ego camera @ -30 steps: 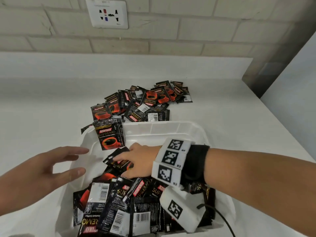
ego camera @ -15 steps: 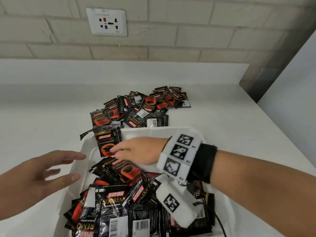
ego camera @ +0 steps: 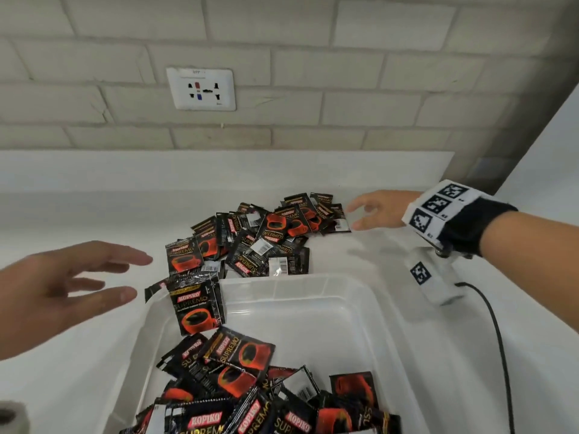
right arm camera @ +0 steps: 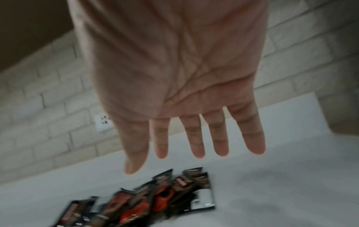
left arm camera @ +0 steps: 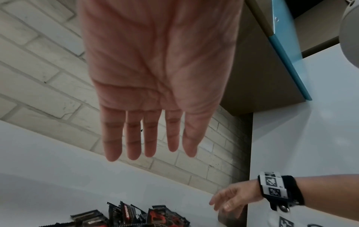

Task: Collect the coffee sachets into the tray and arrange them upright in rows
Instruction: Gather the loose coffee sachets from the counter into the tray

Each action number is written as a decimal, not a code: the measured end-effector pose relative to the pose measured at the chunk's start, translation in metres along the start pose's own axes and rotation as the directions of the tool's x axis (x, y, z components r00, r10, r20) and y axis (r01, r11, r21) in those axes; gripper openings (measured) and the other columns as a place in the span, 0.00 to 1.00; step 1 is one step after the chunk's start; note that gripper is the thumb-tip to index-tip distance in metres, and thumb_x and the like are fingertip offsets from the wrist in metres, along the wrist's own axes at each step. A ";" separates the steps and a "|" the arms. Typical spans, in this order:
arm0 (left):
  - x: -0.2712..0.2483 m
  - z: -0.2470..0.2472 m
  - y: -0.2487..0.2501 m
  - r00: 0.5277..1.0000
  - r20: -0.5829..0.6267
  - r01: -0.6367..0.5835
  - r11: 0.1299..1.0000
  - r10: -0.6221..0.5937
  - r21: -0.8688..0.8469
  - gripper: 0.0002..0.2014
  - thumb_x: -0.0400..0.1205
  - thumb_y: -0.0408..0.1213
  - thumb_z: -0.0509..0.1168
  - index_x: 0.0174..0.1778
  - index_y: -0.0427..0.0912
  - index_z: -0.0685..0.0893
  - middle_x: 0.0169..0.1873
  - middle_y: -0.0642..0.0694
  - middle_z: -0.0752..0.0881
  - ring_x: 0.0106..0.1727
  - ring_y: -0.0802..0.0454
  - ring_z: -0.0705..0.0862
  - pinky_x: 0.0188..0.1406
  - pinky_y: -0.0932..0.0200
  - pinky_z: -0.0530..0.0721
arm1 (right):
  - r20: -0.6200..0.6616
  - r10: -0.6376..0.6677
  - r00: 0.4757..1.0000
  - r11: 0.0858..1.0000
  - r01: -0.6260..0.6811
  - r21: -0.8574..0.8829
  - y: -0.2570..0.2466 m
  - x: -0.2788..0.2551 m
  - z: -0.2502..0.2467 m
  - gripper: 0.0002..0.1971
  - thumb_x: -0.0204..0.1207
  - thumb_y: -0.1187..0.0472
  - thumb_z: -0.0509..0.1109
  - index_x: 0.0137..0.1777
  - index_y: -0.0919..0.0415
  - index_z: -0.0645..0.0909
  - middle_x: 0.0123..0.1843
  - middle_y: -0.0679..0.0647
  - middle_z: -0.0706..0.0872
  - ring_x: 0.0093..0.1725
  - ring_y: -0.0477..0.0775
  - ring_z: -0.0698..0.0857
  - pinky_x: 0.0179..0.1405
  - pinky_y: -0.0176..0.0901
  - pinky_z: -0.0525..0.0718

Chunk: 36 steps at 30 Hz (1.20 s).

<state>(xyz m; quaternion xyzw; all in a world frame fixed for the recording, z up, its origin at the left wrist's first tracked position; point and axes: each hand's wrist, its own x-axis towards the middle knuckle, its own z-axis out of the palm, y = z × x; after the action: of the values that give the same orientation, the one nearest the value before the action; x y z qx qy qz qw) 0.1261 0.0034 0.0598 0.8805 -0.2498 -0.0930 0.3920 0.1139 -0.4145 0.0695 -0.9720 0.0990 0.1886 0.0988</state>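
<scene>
Your right grip reaches, fingers spread and holding nothing, beside the sachets heaped on the bench behind the tray, your left grip likewise released.

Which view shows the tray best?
The head view: the tray shows its far rim, bare floor and the sachets heaped at its near end. Neither wrist view shows the tray, only open palms and the loose pile on the counter.

The right wrist wears a black strap with a white band of black square markers. A white camera block with one marker hangs below it, with a black cable. Both forearms are bare.
</scene>
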 end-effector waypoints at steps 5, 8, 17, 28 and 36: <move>0.051 -0.010 0.002 0.991 0.105 0.060 0.977 -0.083 0.207 0.19 0.65 0.49 0.75 0.39 0.83 0.80 0.46 0.64 0.88 0.50 0.73 0.84 0.57 0.53 0.83 | 0.021 0.035 0.999 0.993 -0.032 -0.113 0.002 0.043 -0.005 0.40 0.70 0.38 0.69 0.79 0.42 0.56 0.77 0.61 0.62 0.75 0.63 0.65 0.71 0.53 0.65; 0.082 -0.014 0.007 0.935 0.253 0.120 0.896 -0.246 0.428 0.25 0.51 0.71 0.74 0.44 0.81 0.78 0.53 0.72 0.78 0.53 0.71 0.80 0.50 0.68 0.77 | 0.057 -0.014 0.998 0.992 0.021 -0.123 -0.010 0.066 -0.005 0.45 0.68 0.40 0.71 0.80 0.44 0.51 0.78 0.61 0.60 0.77 0.63 0.62 0.72 0.55 0.65; 0.146 0.028 0.000 0.761 0.446 0.119 0.777 -0.471 0.618 0.59 0.53 0.77 0.66 0.80 0.63 0.52 0.78 0.53 0.61 0.77 0.50 0.64 0.76 0.52 0.62 | 0.097 -0.139 0.986 0.984 0.148 -0.097 -0.032 0.122 0.008 0.47 0.62 0.38 0.75 0.79 0.37 0.52 0.80 0.58 0.54 0.78 0.64 0.61 0.72 0.58 0.64; 0.172 0.079 0.010 0.687 0.556 0.020 0.778 -0.467 0.628 0.47 0.71 0.61 0.70 0.81 0.64 0.49 0.80 0.56 0.56 0.79 0.53 0.61 0.77 0.56 0.59 | 0.184 -0.254 0.950 0.949 0.282 -0.145 -0.041 0.154 0.036 0.47 0.57 0.35 0.77 0.75 0.28 0.55 0.83 0.55 0.49 0.80 0.66 0.51 0.75 0.66 0.52; 0.168 0.072 0.012 0.723 0.560 -0.047 0.780 -0.405 0.624 0.47 0.66 0.71 0.61 0.80 0.61 0.55 0.72 0.55 0.67 0.65 0.57 0.73 0.68 0.63 0.71 | 0.172 -0.186 0.968 0.974 0.204 -0.096 0.004 0.121 0.049 0.47 0.59 0.37 0.77 0.76 0.30 0.55 0.83 0.51 0.46 0.81 0.64 0.45 0.77 0.67 0.49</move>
<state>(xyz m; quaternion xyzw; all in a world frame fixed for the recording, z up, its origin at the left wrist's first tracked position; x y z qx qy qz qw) 0.2402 -0.1357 0.0252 0.8845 -0.2974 -0.3577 -0.0347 0.2061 -0.4263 -0.0228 -0.9626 -0.0162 0.2615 0.0693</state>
